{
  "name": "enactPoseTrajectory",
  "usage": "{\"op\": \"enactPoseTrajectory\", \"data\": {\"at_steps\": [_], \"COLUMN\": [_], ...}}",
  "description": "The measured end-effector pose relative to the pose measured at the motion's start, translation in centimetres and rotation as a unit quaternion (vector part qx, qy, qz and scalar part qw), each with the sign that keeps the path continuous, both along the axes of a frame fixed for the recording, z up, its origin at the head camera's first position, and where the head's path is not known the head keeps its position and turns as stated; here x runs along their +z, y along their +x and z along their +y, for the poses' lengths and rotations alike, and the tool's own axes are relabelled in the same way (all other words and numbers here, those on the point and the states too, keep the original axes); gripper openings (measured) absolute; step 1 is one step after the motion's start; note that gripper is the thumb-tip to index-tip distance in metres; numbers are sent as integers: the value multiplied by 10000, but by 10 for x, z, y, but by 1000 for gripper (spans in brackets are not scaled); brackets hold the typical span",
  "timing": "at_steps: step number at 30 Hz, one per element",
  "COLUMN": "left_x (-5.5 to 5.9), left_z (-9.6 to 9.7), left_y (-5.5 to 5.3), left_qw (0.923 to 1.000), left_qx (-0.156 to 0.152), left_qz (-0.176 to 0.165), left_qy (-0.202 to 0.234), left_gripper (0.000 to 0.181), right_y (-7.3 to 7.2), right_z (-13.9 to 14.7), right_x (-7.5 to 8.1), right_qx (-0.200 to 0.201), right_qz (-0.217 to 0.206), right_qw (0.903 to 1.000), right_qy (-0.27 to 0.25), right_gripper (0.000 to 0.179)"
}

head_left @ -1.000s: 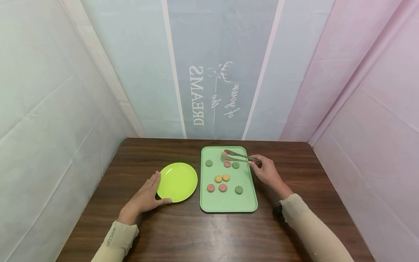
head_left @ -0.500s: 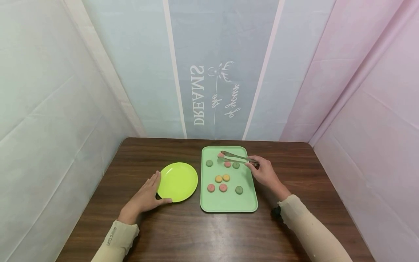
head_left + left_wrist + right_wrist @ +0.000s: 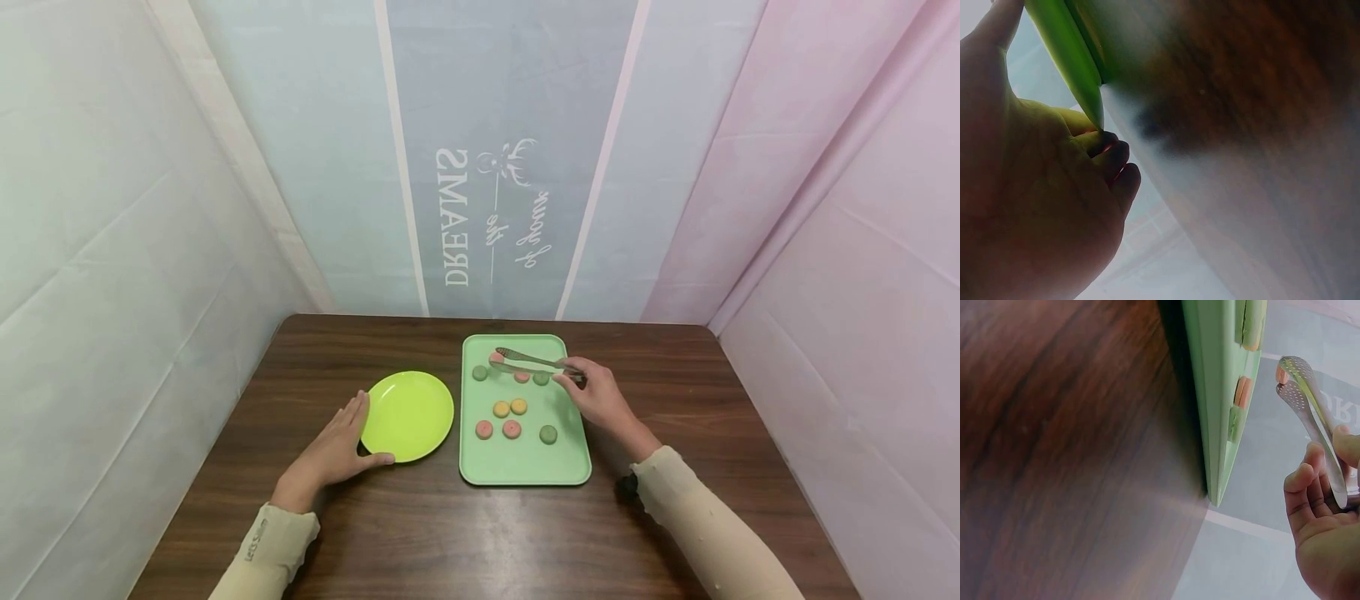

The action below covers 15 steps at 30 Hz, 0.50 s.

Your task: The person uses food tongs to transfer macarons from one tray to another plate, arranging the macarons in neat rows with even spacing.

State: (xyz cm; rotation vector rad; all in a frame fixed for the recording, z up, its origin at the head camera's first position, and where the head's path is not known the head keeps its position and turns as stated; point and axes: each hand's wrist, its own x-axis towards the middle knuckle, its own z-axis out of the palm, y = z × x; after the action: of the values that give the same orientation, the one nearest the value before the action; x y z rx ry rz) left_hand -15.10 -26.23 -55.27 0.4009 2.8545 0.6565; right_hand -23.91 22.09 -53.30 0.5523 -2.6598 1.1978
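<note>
My right hand (image 3: 600,396) holds a pair of metal tongs (image 3: 528,358) over the far part of the light green tray (image 3: 555,467). Between the tong tips is a small pink macaron (image 3: 1282,374), raised above the tray in the right wrist view. My left hand (image 3: 333,442) lies against the left side of a lime green plate (image 3: 408,417), fingers straight along the rim and thumb spread along the near edge. In the left wrist view the plate (image 3: 1069,56) edge meets the hand (image 3: 1041,194).
On the tray sit several more macarons: yellow ones (image 3: 501,409) in the middle, pink ones (image 3: 483,429) nearer, and green ones (image 3: 548,434) toward the sides. Tray and plate stand side by side on a dark wooden table (image 3: 405,533). A printed curtain (image 3: 510,167) hangs behind.
My right hand has moved left with the tongs, carrying the pink macaron toward the tray's left side. The left hand and the plate have stayed in place.
</note>
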Motion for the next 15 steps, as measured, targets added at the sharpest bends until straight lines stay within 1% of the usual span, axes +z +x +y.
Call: {"op": "enactPoseTrajectory", "data": {"at_steps": [7,9,15], "left_x": [0,0,-3], "left_z": [1,1,0], "left_y": [0,0,-1], "left_qw": [10000,10000,10000], "left_qx": [-5,23,41], "left_qz": [-9,-62,-71], "left_qy": [10,2,-35], "left_gripper": [131,131,132], "right_y": [1,2,2], "right_z": [-6,-8,-15], "right_x": [0,1,1], "right_qx": [31,55,151], "right_qz": [-13,0,71], "right_qw": [10000,10000,9998], "right_qy": [1,-36,-56], "right_gripper": [32,31,29]}}
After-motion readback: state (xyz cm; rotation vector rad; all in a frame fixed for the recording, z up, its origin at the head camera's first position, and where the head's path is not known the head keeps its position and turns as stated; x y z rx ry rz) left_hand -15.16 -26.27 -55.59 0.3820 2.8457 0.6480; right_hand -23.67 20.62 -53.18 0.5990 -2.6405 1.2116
